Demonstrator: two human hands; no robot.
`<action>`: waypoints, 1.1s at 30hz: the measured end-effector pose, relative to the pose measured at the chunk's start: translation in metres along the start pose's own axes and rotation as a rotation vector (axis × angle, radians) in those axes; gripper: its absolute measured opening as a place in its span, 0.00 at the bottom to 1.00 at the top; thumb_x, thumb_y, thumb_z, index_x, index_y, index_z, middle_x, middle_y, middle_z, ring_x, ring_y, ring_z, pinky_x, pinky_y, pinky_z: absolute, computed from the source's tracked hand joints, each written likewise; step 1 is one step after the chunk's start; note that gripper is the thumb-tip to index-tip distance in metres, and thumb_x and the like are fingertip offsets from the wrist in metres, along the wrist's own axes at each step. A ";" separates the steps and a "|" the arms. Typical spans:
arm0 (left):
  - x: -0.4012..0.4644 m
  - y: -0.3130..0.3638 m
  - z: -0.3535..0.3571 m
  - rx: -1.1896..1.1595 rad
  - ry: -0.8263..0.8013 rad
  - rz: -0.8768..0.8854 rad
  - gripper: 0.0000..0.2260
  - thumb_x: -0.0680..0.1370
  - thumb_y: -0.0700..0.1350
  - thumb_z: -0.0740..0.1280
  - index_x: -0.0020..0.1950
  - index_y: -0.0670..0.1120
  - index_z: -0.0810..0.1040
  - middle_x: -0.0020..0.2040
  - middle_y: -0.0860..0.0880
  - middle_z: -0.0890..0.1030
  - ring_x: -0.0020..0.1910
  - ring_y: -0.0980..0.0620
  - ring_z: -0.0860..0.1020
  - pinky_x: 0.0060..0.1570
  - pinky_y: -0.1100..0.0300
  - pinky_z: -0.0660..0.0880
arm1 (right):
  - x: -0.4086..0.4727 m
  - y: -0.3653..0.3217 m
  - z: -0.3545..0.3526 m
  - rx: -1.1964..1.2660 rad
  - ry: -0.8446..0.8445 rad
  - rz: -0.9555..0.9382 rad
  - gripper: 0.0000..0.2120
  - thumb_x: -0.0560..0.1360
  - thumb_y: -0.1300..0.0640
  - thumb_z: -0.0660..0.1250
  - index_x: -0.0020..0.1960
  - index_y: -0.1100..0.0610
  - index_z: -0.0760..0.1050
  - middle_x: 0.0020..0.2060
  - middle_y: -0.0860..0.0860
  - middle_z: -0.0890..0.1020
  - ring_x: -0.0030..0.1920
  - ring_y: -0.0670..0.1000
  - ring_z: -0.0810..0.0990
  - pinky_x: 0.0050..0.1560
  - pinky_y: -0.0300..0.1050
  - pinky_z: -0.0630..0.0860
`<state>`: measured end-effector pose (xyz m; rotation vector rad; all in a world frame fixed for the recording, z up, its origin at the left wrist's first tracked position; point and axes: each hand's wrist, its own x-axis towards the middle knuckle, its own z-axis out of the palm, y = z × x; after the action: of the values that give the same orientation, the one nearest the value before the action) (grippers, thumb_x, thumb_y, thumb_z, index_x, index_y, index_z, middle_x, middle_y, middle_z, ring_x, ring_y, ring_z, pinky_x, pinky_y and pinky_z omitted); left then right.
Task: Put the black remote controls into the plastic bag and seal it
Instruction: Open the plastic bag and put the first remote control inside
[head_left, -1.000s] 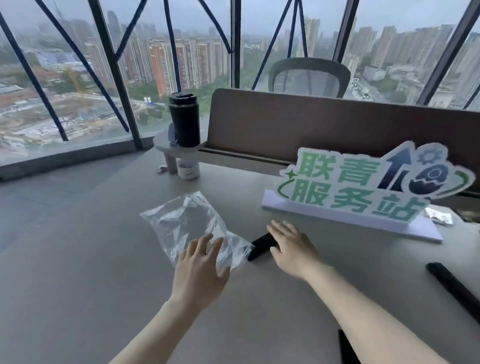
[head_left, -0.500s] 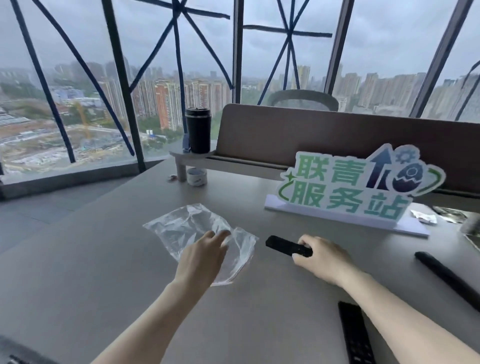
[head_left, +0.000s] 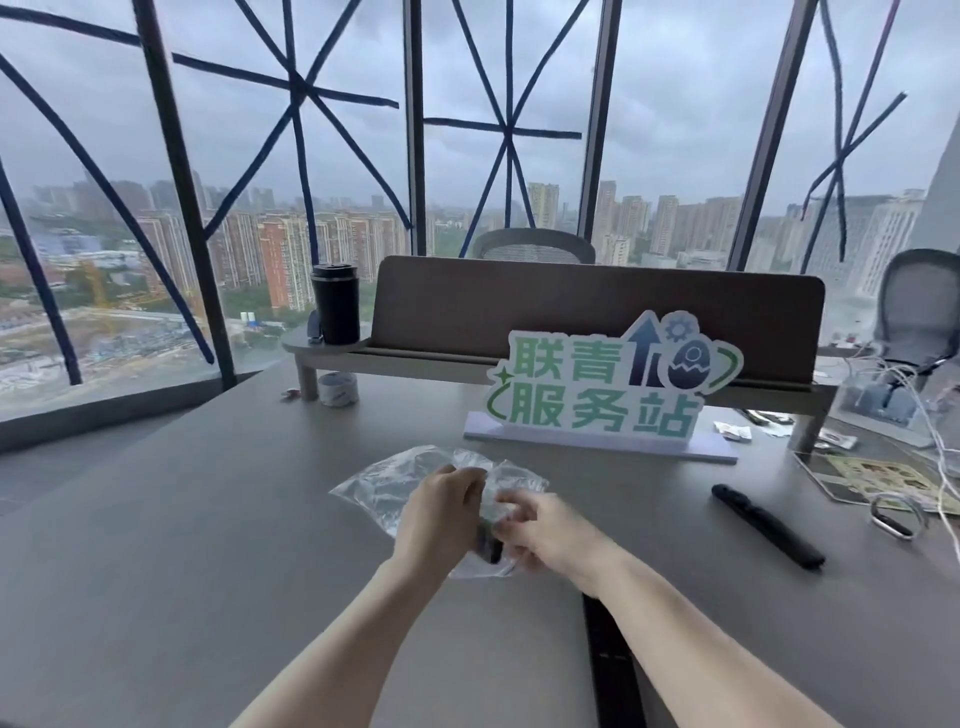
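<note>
Just in front of the green sign, the right hand has carried one black remote from the worktop to the plastic bag, whose mouth the left hand now pinches, both grips clenched, so insertion has begun while another remote waits further right.

Grey desk: green-lettered sign upright mid-back, black tumbler on riser shelf, tape roll beneath. Right edge: cables, possibly a wristband.

Bare grey table lies open left of the crumpled clear plastic bag; a green-and-white standing sign blocks behind.
</note>
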<state>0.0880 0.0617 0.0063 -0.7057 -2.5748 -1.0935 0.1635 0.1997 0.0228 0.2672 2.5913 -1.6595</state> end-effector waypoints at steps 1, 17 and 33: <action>0.000 -0.002 0.000 0.001 0.008 -0.007 0.10 0.77 0.45 0.59 0.45 0.44 0.79 0.41 0.44 0.79 0.40 0.42 0.78 0.42 0.48 0.76 | -0.001 0.005 -0.002 0.023 0.070 0.005 0.12 0.77 0.59 0.67 0.60 0.52 0.77 0.40 0.51 0.81 0.34 0.52 0.76 0.36 0.49 0.73; -0.032 -0.006 0.031 0.032 -0.002 -0.050 0.12 0.78 0.49 0.60 0.57 0.54 0.80 0.50 0.46 0.86 0.50 0.43 0.81 0.45 0.55 0.76 | -0.057 0.053 -0.022 -0.844 0.060 0.390 0.16 0.69 0.43 0.68 0.49 0.53 0.75 0.44 0.51 0.81 0.46 0.55 0.79 0.44 0.45 0.72; 0.016 0.103 0.069 -0.348 -0.206 0.078 0.11 0.78 0.47 0.63 0.56 0.51 0.82 0.51 0.50 0.86 0.47 0.52 0.82 0.50 0.58 0.77 | -0.035 0.040 -0.103 0.111 0.013 0.146 0.11 0.73 0.60 0.72 0.56 0.59 0.82 0.43 0.53 0.85 0.42 0.52 0.81 0.49 0.47 0.79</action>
<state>0.1250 0.1785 0.0279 -1.0393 -2.5177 -1.5357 0.2097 0.3058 0.0351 0.4621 2.4259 -1.7577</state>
